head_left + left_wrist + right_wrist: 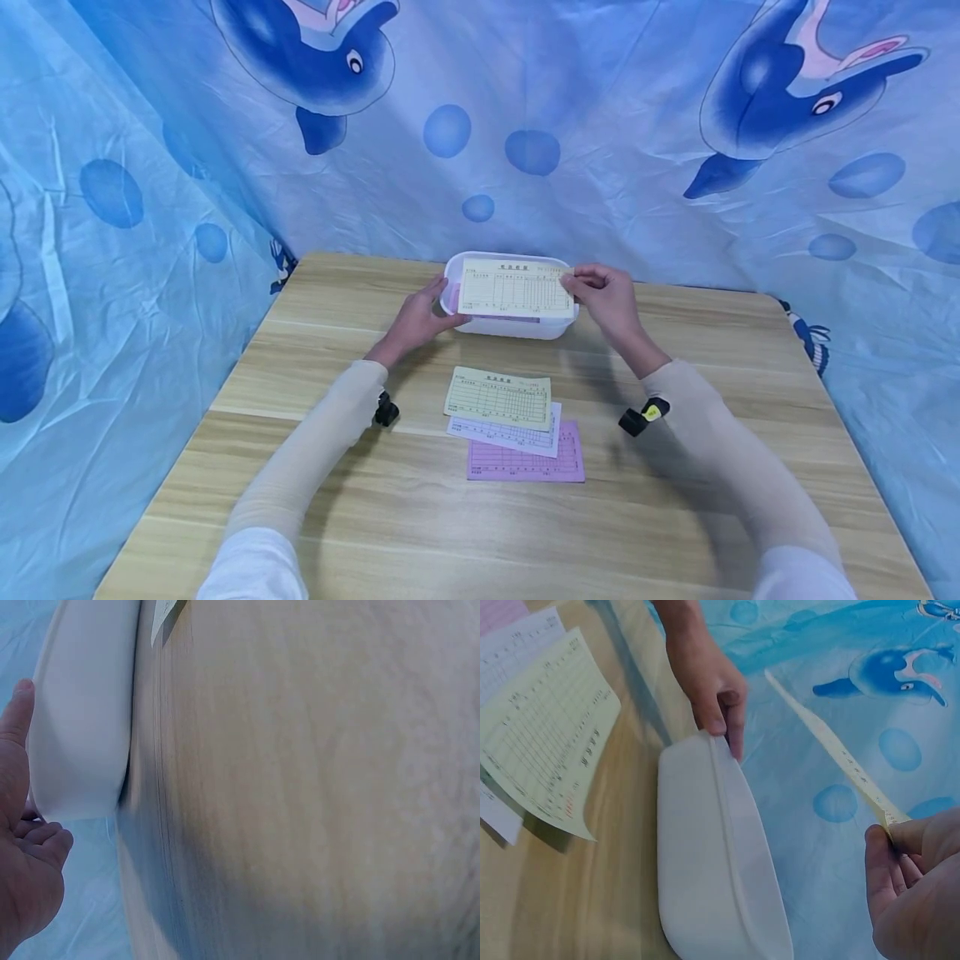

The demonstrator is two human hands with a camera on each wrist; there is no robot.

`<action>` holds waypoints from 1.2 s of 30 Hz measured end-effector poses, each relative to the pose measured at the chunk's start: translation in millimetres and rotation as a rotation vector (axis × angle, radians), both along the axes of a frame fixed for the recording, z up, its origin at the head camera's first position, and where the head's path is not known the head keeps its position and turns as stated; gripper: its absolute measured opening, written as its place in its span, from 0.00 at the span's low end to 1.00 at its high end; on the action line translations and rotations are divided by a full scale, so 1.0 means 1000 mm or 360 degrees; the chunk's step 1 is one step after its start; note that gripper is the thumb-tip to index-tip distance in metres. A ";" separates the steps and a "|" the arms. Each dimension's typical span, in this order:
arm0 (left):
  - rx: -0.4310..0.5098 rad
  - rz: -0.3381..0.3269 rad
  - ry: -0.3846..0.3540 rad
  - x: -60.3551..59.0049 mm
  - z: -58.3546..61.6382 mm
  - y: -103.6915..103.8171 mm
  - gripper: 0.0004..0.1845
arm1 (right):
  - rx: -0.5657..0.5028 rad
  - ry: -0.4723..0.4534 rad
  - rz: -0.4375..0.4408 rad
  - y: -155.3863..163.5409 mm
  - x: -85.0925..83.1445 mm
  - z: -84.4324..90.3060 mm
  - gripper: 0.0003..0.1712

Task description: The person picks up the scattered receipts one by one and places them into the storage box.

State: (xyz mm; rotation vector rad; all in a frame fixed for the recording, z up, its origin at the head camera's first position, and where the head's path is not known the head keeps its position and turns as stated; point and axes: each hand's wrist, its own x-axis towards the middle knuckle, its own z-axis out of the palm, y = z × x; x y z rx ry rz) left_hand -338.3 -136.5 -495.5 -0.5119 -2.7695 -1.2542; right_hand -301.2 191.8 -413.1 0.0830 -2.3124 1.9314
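A white plastic box (517, 329) stands near the back edge of the table. My left hand (417, 321) grips its left end, thumb at the rim; the right wrist view shows this left hand (709, 679) from across the box. Between thumb and fingers, my right hand (609, 300) pinches the right edge of a pale yellow printed form (513, 287). The form spans the box opening in the head view, and in the right wrist view the sheet (832, 746) appears edge-on above the rim. Pinkish paper (453, 296) shows inside the box, mostly hidden by the form.
Nearer on the wooden table (375, 517), three forms overlap: a yellow one (498, 396) on top, a whitish one (506, 433) in the middle and a pink one (525, 462) beneath. A blue dolphin-print curtain (517, 100) hangs behind the table and along its sides.
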 end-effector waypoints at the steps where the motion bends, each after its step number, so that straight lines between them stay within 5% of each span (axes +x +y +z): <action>1: 0.0001 -0.0001 -0.0003 0.000 0.000 0.000 0.57 | -0.0001 0.0001 -0.0008 0.000 -0.003 0.000 0.18; 18: -0.0010 -0.0001 -0.0031 0.000 0.002 -0.001 0.59 | 0.0096 -0.0121 -0.0214 -0.012 -0.046 -0.001 0.21; 36: -0.0029 -0.0008 -0.0047 -0.002 0.004 -0.001 0.59 | 0.0270 -0.0162 -0.0236 -0.028 -0.080 -0.032 0.16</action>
